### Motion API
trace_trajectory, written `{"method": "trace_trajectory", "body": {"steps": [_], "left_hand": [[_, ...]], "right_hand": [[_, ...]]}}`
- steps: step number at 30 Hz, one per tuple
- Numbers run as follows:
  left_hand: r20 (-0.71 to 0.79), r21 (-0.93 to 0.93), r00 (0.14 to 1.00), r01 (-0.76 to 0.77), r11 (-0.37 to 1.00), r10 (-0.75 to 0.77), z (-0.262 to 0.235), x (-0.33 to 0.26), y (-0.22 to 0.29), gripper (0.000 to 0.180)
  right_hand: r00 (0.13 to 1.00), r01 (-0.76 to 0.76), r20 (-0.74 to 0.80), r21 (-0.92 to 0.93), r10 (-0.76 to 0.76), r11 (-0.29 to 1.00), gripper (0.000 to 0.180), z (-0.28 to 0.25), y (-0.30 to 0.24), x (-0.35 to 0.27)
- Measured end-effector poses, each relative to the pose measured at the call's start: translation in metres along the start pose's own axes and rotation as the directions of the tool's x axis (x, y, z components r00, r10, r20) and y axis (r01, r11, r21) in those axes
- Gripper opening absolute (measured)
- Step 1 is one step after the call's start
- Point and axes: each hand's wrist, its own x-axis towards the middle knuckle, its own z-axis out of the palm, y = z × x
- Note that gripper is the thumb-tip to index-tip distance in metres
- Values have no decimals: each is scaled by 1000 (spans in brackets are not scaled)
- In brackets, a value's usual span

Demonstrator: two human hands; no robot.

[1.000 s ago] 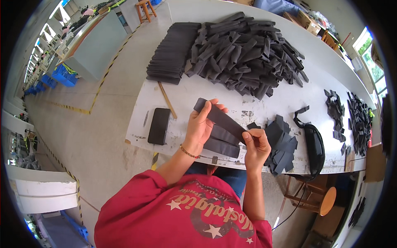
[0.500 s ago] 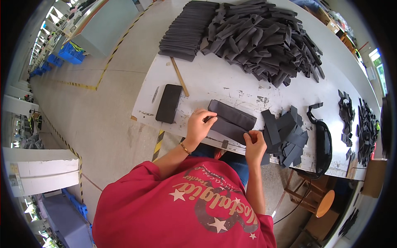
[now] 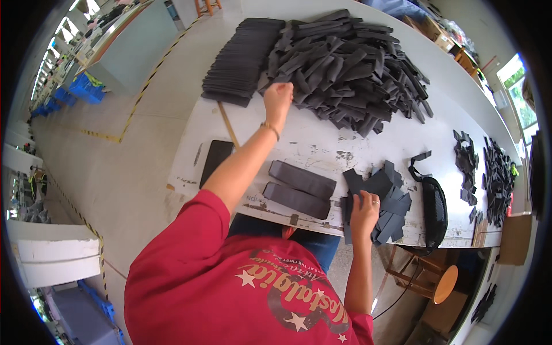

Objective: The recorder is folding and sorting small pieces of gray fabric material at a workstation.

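Note:
My left hand point(image 3: 279, 103) is stretched forward to the near left edge of a heap of dark grey fabric strips point(image 3: 345, 75). Its fingers are curled, and what they hold, if anything, does not show. Over a loose pile of flat black pieces point(image 3: 394, 198), my right hand point(image 3: 364, 215) is bent with fingers drawn together; I cannot make out what is in them. Between my arms a dark fabric piece point(image 3: 303, 178) lies opened on the white table point(image 3: 322, 146), with a long flap point(image 3: 296, 201) along its near side. Neither hand touches it.
A neat row of dark strips point(image 3: 244, 60) lies at the far left. A wooden stick point(image 3: 228, 125) and a black phone point(image 3: 215, 158), partly behind my left forearm, are nearby. At right are a black pouch with a strap point(image 3: 434, 213), more dark pieces point(image 3: 467, 167) and a wooden stool point(image 3: 444, 284).
Both hands have let go of the dark fabric piece, which now lies flat. My left hand has moved forward to the heap, my right hand rightward onto the flat black pieces.

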Motion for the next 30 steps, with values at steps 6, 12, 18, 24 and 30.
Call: {"method": "trace_trajectory", "body": {"steps": [6, 12, 18, 24, 30], "left_hand": [[-226, 635, 905, -142, 759, 359, 60, 42, -6, 34], [-63, 615, 978, -121, 779, 201, 25, 54, -26, 22], [167, 445, 986, -90, 891, 16, -16, -36, 13, 15], [260, 145, 965, -80, 986, 40, -60, -84, -2, 23], [266, -256, 956, 193, 947, -123, -51, -104, -6, 55]], "right_hand": [[973, 15, 214, -421, 83, 907, 46, 19, 10, 11], [917, 201, 398, -532, 33, 823, 24, 31, 4, 13], [965, 169, 253, -393, -70, 904, 10, 19, 17, 8], [997, 55, -59, 62, -51, 997, 45, -7, -5, 28], [945, -324, 160, 577, 286, 750, 22, -20, -27, 22]]}}
